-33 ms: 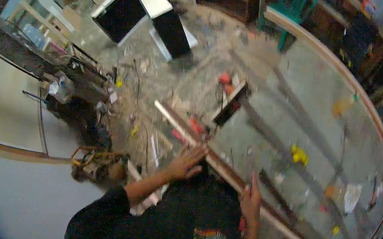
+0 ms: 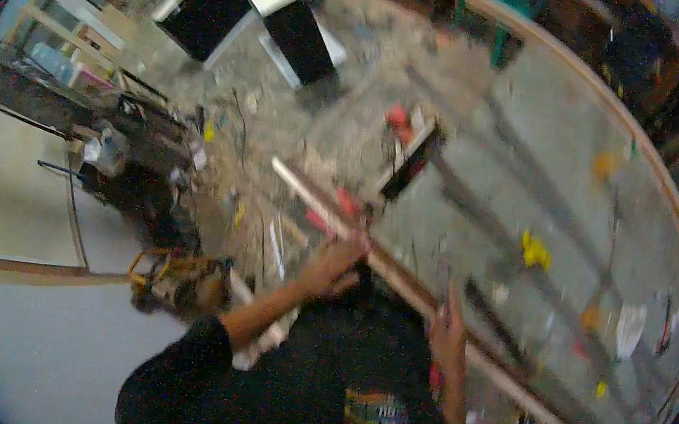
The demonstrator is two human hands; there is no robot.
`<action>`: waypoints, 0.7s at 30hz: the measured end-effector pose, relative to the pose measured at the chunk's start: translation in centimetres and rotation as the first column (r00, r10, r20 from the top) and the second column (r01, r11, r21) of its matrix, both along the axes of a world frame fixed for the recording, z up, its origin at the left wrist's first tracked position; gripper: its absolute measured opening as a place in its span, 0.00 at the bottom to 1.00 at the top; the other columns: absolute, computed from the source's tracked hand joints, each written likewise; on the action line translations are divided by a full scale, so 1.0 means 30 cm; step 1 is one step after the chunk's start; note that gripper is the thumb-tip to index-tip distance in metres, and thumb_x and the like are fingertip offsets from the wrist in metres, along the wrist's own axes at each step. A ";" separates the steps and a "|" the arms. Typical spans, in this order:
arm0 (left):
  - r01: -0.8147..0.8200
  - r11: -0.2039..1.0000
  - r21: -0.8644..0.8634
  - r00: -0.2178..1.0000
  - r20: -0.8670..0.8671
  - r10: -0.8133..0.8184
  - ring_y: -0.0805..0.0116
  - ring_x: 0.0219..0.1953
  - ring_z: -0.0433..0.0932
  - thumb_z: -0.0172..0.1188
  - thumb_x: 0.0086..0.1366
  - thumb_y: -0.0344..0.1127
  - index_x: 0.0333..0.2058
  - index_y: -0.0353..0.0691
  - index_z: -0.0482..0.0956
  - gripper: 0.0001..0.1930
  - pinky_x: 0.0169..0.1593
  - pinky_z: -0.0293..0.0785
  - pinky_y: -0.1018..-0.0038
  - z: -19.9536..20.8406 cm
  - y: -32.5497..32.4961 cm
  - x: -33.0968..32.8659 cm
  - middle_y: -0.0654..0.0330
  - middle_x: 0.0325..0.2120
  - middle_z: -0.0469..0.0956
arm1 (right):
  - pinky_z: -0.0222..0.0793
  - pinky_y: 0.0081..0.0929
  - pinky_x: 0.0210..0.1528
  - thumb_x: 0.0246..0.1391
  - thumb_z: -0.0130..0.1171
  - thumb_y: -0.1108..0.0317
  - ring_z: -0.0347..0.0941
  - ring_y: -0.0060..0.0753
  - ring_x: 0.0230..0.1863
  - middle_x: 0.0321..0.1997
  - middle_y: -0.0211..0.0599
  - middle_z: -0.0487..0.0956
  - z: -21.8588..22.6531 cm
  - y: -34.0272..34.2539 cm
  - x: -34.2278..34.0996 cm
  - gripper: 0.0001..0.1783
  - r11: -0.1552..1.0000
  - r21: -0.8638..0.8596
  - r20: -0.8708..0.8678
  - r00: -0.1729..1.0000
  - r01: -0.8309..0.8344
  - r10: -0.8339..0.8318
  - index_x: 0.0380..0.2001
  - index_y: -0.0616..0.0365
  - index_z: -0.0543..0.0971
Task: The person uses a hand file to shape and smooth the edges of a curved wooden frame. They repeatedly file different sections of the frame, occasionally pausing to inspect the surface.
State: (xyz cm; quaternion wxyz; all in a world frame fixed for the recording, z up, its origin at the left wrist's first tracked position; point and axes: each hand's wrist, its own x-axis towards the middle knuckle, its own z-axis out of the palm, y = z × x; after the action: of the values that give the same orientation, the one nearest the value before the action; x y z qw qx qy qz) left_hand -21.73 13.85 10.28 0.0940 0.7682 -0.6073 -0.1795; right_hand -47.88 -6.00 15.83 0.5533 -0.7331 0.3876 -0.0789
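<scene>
The person is leaning over the near edge of a large grey workbench [image 2: 544,137] and is pressing both hands onto a long wooden strip [image 2: 400,278] that is lying along that edge, running from the far left toward the near right. The left hand [image 2: 334,262] is resting palm-down on the left part of the strip with its fingers spread, apparently to pin the strip flat and keep it from sliding; whether the fingers are curling round the wood is too blurred to tell. The right hand [image 2: 449,329] is sitting well apart from it, further right along the same strip, fingers pointing away from the body, and it too looks laid on rather than clamped. Holding the strip at two spaced points is likely steadying its whole length against the bench rim. Just beyond the left hand, a red tool [image 2: 346,206] is lying beside the strip, within easy reach. Farther off, a dark block [image 2: 410,166] is standing on the bench near another red object. A yellow scrap [image 2: 535,252] is lying out on the bench to the right. On the floor at the left, an orange-and-black machine [image 2: 171,279] is sitting near the person's elbow, and two black-and-white panels [image 2: 212,9] are leaning at the far left.
</scene>
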 end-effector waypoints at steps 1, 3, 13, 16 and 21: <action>-0.061 0.998 0.001 0.967 -0.249 0.059 0.56 0.75 0.46 0.52 0.70 0.50 0.72 0.46 0.51 0.36 0.73 0.35 0.44 -0.006 0.005 0.017 0.55 0.74 0.48 | 0.64 0.20 0.31 0.69 0.42 0.70 0.62 0.17 0.26 0.27 0.25 0.68 -0.011 0.011 -0.003 0.29 0.999 -0.030 -0.001 1.000 -0.031 0.031 0.72 0.50 0.60; -0.033 0.983 -0.183 0.993 -0.118 0.011 0.55 0.74 0.51 0.51 0.71 0.46 0.70 0.47 0.58 0.31 0.73 0.25 0.44 -0.017 0.025 0.048 0.56 0.72 0.54 | 0.64 0.19 0.32 0.69 0.43 0.69 0.61 0.18 0.26 0.27 0.24 0.67 -0.033 0.036 0.007 0.28 0.998 -0.052 0.037 0.999 -0.036 0.038 0.72 0.50 0.61; -0.659 0.367 -0.656 0.635 -0.224 0.739 0.49 0.62 0.69 0.52 0.72 0.51 0.58 0.37 0.72 0.25 0.67 0.54 0.50 -0.185 0.120 0.817 0.51 0.57 0.74 | 0.64 0.19 0.34 0.70 0.44 0.66 0.61 0.16 0.28 0.31 0.22 0.70 -0.071 0.333 0.161 0.27 0.942 0.063 0.009 0.944 0.329 -0.330 0.71 0.49 0.63; -0.919 0.381 -0.096 0.307 -0.782 0.543 0.52 0.63 0.67 0.48 0.72 0.56 0.58 0.35 0.71 0.30 0.66 0.55 0.55 -0.225 0.097 1.054 0.51 0.59 0.72 | 0.65 0.22 0.35 0.71 0.44 0.62 0.62 0.19 0.29 0.33 0.24 0.72 -0.126 0.462 0.299 0.26 0.883 -0.008 -0.029 0.882 0.470 -0.470 0.70 0.49 0.63; -0.420 0.907 -0.025 0.392 -0.906 0.157 0.57 0.64 0.68 0.35 0.76 0.57 0.58 0.37 0.73 0.31 0.67 0.57 0.59 -0.263 0.079 1.095 0.53 0.58 0.74 | 0.57 0.15 0.26 0.70 0.46 0.69 0.57 0.11 0.23 0.23 0.17 0.62 -0.222 0.567 0.427 0.27 0.723 -0.069 0.164 0.723 0.687 -0.671 0.71 0.48 0.62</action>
State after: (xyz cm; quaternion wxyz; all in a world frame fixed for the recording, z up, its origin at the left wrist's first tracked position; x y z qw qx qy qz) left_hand 11.13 16.23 2.40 0.5230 0.6342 -0.3400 -0.4567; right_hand -35.06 11.03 9.18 0.4624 -0.5663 0.5873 -0.3471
